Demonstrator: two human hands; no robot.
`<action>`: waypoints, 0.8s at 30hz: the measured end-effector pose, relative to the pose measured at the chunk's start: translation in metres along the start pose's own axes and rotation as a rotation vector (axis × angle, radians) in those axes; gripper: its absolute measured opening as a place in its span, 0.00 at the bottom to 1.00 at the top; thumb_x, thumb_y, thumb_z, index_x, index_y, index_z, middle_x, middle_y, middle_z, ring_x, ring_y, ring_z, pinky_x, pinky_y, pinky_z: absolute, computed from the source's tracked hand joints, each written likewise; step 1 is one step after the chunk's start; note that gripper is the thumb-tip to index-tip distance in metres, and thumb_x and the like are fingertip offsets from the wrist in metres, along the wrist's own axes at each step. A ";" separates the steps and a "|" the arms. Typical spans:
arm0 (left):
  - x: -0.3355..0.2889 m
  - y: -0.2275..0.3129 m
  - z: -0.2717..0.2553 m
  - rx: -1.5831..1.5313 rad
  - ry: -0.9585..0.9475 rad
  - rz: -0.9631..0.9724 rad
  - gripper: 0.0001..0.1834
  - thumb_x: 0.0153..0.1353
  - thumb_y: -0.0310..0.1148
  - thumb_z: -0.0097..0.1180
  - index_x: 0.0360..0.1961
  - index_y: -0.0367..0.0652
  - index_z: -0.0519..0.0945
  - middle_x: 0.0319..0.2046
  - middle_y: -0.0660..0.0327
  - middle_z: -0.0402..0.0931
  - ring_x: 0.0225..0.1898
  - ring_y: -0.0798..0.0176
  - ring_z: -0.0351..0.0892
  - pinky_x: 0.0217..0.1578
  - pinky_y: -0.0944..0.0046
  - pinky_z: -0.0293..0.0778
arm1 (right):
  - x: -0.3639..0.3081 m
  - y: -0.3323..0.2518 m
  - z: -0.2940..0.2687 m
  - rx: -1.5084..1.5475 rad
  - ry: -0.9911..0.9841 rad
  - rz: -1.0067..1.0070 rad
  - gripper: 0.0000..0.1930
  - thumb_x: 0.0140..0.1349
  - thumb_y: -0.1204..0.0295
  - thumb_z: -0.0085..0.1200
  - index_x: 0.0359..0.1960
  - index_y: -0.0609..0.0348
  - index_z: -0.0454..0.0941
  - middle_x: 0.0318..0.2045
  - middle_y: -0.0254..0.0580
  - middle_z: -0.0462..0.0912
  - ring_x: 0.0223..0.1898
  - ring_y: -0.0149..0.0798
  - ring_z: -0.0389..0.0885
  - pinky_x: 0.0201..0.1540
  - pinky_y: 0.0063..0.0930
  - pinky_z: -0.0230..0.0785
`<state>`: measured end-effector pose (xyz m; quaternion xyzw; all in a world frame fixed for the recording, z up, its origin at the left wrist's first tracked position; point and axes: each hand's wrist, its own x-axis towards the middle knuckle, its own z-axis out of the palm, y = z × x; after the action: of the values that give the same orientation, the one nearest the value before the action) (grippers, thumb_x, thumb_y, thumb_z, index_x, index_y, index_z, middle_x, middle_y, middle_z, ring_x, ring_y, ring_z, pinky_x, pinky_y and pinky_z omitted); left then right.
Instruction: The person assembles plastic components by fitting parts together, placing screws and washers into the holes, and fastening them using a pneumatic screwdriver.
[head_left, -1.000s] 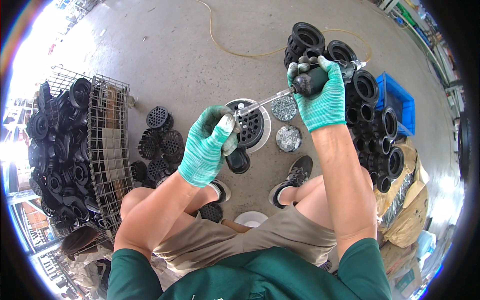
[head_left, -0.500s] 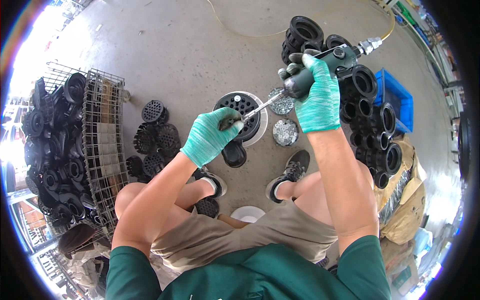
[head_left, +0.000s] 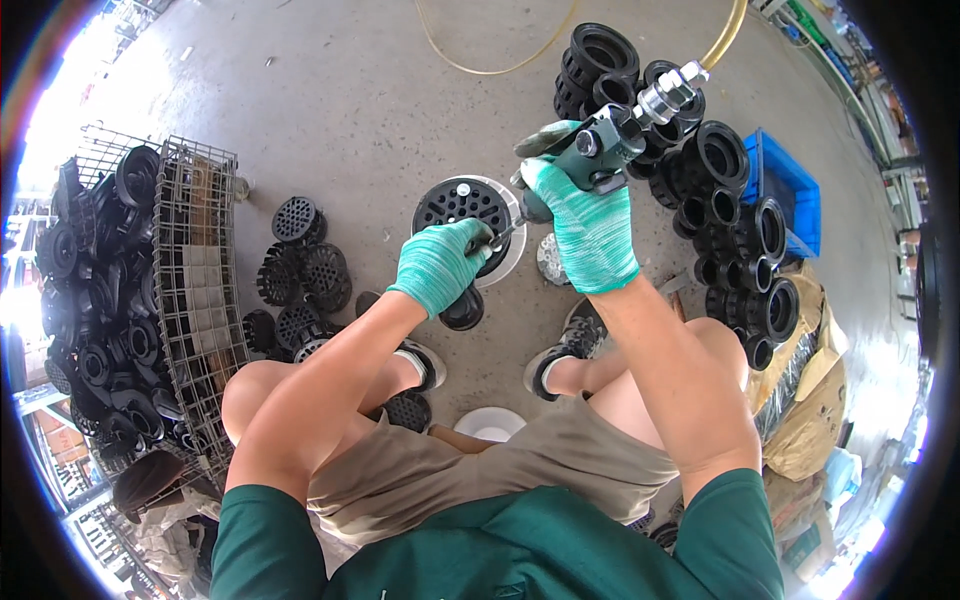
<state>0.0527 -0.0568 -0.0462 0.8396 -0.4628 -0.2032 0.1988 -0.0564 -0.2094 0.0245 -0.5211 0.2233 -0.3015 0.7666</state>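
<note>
My right hand (head_left: 590, 230), in a green and grey glove, grips a dark green air screwdriver (head_left: 603, 148) with a hose fitting at its upper end. The tool slants down to the left, its bit (head_left: 508, 236) ending at my left fingers. My left hand (head_left: 440, 266), gloved alike, is closed in a pinch there; what lies between the fingers is hidden. Under both is a round black grate with holes (head_left: 460, 205), on a white round support (head_left: 514, 258). A black rounded part (head_left: 463, 311) juts out below the grate. Beside my right wrist, a dish of small metal pieces (head_left: 549, 262) is partly covered.
Black round grates (head_left: 298, 222) lie on the floor at left, beside a wire cage (head_left: 200, 290) full of black parts. Black ring-shaped fittings (head_left: 722, 160) are stacked at right, before a blue crate (head_left: 806, 205). A yellowish hose (head_left: 727, 35) runs from the tool.
My right hand and the air screwdriver have come down and to the left, nearer the grate. My left hand stays by the bit tip, shifted slightly. The hose has swung.
</note>
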 end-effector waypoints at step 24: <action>0.010 -0.012 0.000 0.024 -0.099 0.110 0.16 0.59 0.43 0.60 0.39 0.41 0.83 0.26 0.49 0.82 0.27 0.43 0.82 0.31 0.48 0.77 | 0.001 0.005 0.032 -0.327 -0.290 -0.062 0.17 0.56 0.85 0.60 0.47 0.57 0.78 0.42 0.35 0.83 0.45 0.30 0.81 0.50 0.30 0.77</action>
<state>0.0654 -0.0593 -0.0539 0.8042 -0.5198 -0.2278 0.1766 -0.0331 -0.1875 0.0312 -0.6832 0.1405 -0.2066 0.6862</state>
